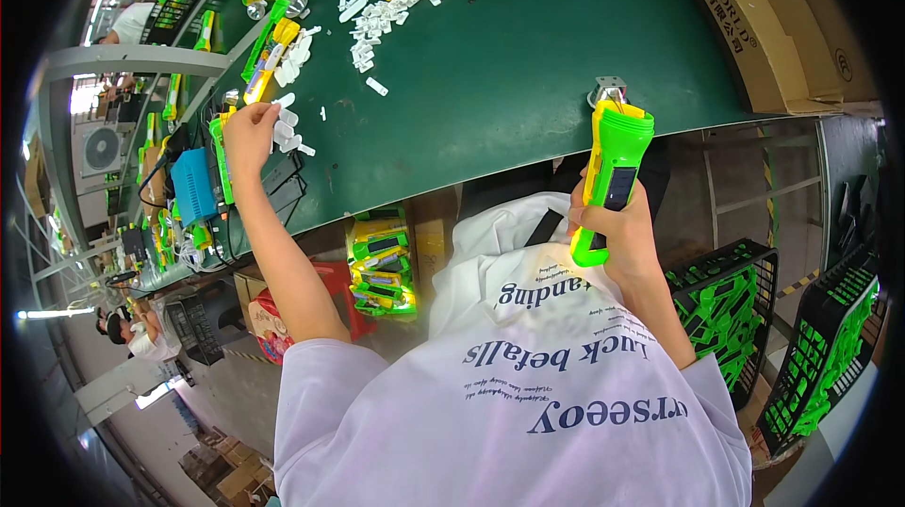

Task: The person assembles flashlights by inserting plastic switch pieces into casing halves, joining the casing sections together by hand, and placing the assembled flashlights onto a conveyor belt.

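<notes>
My right hand point(630, 227) is wrapped round a green and yellow flashlight point(621, 144), held upright in front of my shirt. A dark panel shows on the flashlight's side, and a silvery metal piece point(610, 89) with thin wires sits at its top end. At the left of the table my left hand point(249, 138) is closed in a pinch. Its fingertips are beside loose white plastic pieces point(286, 126) and just below an opened yellow and green flashlight body point(268, 64). Whatever lies between those fingertips is too small to make out.
More small white parts point(391, 19) lie scattered on the green table point(490, 73). A cardboard box point(754, 36) stands at the right. Left are a blue device point(194, 185) and cables. Below are a container of flashlights point(381, 262) and black crates point(721, 309) of green parts.
</notes>
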`<action>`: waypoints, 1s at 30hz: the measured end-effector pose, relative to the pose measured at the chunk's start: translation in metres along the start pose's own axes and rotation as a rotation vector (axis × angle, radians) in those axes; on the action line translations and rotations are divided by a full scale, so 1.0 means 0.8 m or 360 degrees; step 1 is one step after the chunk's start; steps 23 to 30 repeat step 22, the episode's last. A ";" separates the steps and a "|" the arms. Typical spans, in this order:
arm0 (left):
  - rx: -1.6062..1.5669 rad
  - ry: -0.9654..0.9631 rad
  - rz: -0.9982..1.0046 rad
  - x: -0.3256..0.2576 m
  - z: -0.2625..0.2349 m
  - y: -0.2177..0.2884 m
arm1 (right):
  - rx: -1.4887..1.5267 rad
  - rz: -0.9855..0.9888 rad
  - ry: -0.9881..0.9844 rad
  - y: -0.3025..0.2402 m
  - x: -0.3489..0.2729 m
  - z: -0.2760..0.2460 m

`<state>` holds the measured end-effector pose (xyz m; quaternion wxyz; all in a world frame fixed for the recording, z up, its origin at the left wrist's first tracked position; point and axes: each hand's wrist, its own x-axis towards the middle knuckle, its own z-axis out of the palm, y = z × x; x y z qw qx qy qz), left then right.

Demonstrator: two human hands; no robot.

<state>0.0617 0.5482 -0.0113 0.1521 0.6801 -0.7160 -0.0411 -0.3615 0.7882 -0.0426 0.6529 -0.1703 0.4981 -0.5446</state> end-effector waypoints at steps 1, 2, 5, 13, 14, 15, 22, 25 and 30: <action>0.0010 -0.0088 -0.0128 0.005 0.007 0.005 | 0.0002 -0.0001 0.0005 0.001 0.000 0.002; 0.0019 -0.0176 -0.0257 0.008 0.014 0.010 | 0.0008 0.0010 0.0018 0.001 -0.001 0.004; 0.0046 -0.0186 -0.0419 0.019 0.034 -0.007 | 0.0015 0.0027 0.0038 0.001 -0.003 0.007; 0.0255 -0.0210 -0.0504 0.031 0.024 -0.019 | 0.0022 0.0019 0.0065 -0.003 -0.009 0.002; 0.0298 -0.0295 -0.0541 0.033 0.021 -0.025 | 0.0015 0.0023 0.0068 -0.005 -0.010 0.003; 0.0274 -0.0174 -0.0508 0.033 0.027 -0.037 | 0.0007 0.0028 0.0071 -0.006 -0.011 0.004; -0.1031 -0.0658 -0.0084 -0.045 0.032 0.107 | 0.0389 0.0063 -0.0172 0.015 -0.002 -0.013; -0.1031 -0.0658 -0.0084 -0.045 0.032 0.107 | 0.0389 0.0063 -0.0172 0.015 -0.002 -0.013; -0.1031 -0.0658 -0.0084 -0.045 0.032 0.107 | 0.0389 0.0063 -0.0172 0.015 -0.002 -0.013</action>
